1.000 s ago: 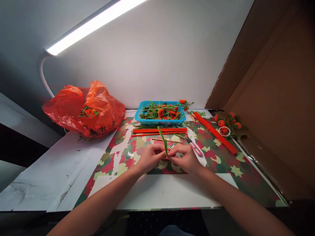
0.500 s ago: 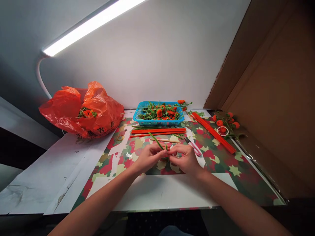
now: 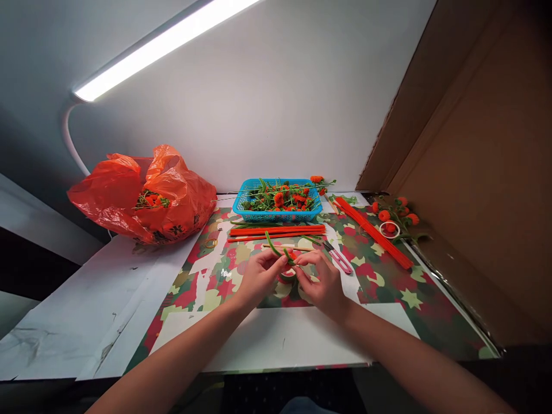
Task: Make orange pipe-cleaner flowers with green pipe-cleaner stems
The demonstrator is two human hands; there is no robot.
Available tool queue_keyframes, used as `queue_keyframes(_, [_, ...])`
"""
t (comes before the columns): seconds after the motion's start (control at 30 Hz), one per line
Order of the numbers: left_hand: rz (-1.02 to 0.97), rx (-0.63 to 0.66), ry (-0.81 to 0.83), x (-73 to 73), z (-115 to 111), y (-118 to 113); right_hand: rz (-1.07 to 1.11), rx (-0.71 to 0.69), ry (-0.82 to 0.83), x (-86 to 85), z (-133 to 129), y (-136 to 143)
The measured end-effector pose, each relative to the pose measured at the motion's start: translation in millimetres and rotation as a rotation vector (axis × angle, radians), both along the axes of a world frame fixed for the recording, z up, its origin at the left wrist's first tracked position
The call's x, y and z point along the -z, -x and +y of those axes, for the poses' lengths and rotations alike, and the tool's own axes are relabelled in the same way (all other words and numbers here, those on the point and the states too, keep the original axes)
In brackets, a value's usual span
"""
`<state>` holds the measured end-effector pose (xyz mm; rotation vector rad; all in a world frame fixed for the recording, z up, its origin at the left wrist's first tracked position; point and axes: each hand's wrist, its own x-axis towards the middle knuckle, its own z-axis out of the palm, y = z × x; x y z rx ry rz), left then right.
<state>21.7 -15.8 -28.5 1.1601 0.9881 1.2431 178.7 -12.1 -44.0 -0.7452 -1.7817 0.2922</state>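
Observation:
My left hand pinches a green pipe cleaner whose long end sticks up to the left. My right hand is closed at the fingertips on the same work, where a shorter green end stands up. A bit of orange fuzz shows between the two hands; its shape is mostly hidden by the fingers. Just beyond lie a bundle of orange pipe cleaners and a thin wooden stick. Pink-handled thread snips lie to the right of my right hand.
A blue basket of orange pipe-cleaner flowers stands at the back. An orange plastic bag sits at the left under a lamp. To the right are more orange pipe cleaners, a white ring and a cardboard wall.
The green ends have shifted slightly, and the orange fuzz between my hands shows more. My right hand's fingers have opened out a little around the work and tilted.

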Motion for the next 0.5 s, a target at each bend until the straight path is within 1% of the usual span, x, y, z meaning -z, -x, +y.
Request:
queue_keyframes(0.07, [0.039,-0.035,-0.107,-0.9,-1.6,0.1,0.040,0.036,0.059,-0.7,-1.2,1.4])
queue_keyframes(0.13, [0.075,-0.045,-0.163,-1.2,-2.9,0.4,0.063,0.065,0.096,-1.7,-1.6,2.1])
queue_keyframes(0.23, [0.116,-0.038,-0.175,-1.2,-3.8,1.0,0.069,0.082,0.090,-2.9,-1.2,1.6])
queue_keyframes(0.37, [0.114,-0.025,-0.202,-0.7,-3.8,0.5,0.065,0.081,0.067,-3.7,-1.7,-0.2])
queue_keyframes(0.43, [0.117,-0.046,-0.225,0.4,-4.2,-0.7,0.058,0.080,0.072,-4.1,-2.7,-0.1])
queue_keyframes(0.5, [0.136,-0.090,-0.258,2.5,-5.1,-2.6,0.070,0.089,0.120,-4.5,-3.6,1.2])
